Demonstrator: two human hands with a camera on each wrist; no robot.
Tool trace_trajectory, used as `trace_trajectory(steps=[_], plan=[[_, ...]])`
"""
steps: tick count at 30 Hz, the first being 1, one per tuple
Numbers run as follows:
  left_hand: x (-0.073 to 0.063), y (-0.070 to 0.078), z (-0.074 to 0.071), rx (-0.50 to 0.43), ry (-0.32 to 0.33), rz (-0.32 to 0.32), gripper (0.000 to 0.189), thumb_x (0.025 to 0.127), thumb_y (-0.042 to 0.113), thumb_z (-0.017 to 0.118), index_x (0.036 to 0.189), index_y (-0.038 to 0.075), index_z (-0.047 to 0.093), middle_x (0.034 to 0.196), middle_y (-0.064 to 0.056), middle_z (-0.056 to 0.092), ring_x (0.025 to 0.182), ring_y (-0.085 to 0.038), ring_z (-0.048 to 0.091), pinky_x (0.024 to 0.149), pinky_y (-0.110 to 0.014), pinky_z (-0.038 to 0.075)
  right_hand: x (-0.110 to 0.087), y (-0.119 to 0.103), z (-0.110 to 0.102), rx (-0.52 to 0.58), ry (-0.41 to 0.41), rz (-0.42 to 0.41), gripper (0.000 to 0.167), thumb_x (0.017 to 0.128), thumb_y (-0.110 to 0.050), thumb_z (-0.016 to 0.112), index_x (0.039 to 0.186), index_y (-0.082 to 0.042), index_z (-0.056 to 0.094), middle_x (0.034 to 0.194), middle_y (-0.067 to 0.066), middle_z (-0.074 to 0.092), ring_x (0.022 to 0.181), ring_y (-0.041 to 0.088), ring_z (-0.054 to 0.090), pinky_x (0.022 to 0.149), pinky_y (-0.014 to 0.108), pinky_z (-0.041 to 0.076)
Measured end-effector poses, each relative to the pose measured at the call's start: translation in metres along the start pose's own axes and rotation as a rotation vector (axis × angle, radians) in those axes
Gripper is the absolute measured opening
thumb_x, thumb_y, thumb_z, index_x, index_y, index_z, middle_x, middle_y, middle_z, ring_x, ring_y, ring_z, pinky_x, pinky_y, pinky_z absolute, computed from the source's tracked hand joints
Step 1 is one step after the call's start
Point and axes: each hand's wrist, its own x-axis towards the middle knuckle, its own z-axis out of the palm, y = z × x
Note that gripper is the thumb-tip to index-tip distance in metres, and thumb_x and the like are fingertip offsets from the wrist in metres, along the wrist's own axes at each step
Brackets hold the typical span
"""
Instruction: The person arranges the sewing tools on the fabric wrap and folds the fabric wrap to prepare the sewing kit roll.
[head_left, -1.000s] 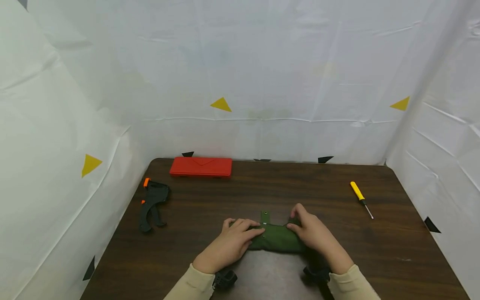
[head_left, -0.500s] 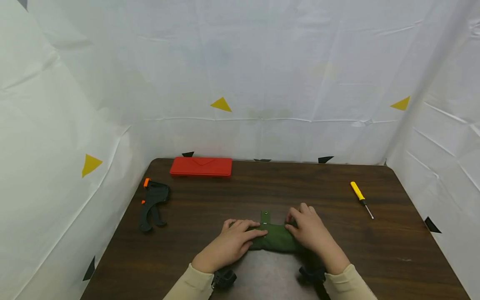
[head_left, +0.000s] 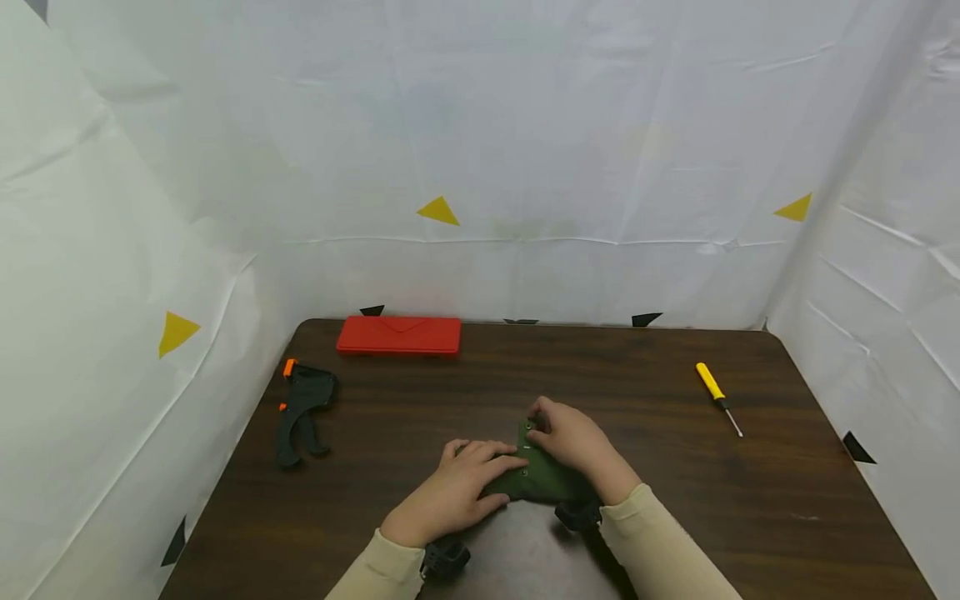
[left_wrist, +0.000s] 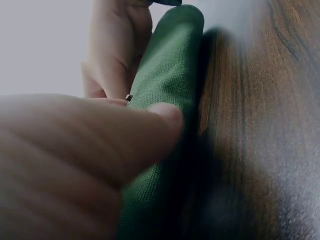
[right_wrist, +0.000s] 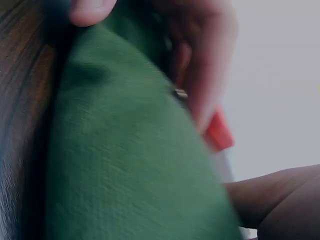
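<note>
A green fabric pouch [head_left: 551,479] lies on the table in front of me, with a narrow strap [head_left: 523,432] bearing a metal snap at its far edge. My left hand [head_left: 461,492] rests on the pouch's left part, fingers spread and mostly straight over the top. In the left wrist view its thumb [left_wrist: 167,117] presses the near side of the pouch. My right hand [head_left: 577,442] has its thumb and curled forefinger at the strap, pinching it. The right wrist view shows the pouch's cloth close up, blurred, with the left thumb [right_wrist: 90,11] at its end.
A red case [head_left: 399,335] lies at the back left of the dark wooden table [head_left: 600,367]. Below it is a black clamp [head_left: 307,408] with orange parts. A yellow-handled screwdriver [head_left: 711,383] lies at the right. White sheeting [head_left: 525,125] encloses the back and sides.
My right hand has moved left from the pouch's right end to the strap and taken hold of it. The left hand stays on the pouch, nearly unmoved.
</note>
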Motion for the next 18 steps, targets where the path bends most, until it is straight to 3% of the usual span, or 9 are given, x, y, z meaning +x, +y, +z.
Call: trace_trajectory(steps=[4,9,18], plan=[[0.0,-0.001,0.002,-0.016,-0.001,-0.014,0.064,0.101,0.035,0.08,0.159,0.037,0.051,0.164,0.011,0.05,0.149,-0.015,0.05,0.119,-0.062,0.032,0.007,-0.003,0.008,-0.016,-0.01,0.005,0.024,0.101,-0.023,0.08,0.115,-0.014,0.063,0.101,0.004,0.065,0.08,0.019,0.057,0.07,0.038,0.048],[0.001,0.001,0.0,0.006,0.003,-0.012,0.062,0.101,0.036,0.08,0.157,0.035,0.054,0.164,0.013,0.051,0.15,-0.014,0.051,0.119,-0.061,0.034,0.004,-0.007,0.002,0.083,-0.003,0.028,0.02,0.101,-0.018,0.08,0.107,-0.014,0.061,0.094,0.004,0.058,0.078,0.019,0.054,0.069,0.036,0.045],[0.002,0.003,-0.001,0.08,0.056,0.0,0.049,0.105,0.032,0.076,0.152,0.035,0.06,0.158,0.009,0.061,0.145,-0.014,0.058,0.115,-0.059,0.038,-0.016,-0.019,0.0,0.201,0.142,0.0,0.011,0.095,-0.017,0.086,0.103,-0.019,0.079,0.088,-0.007,0.071,0.078,0.009,0.063,0.074,0.034,0.054]])
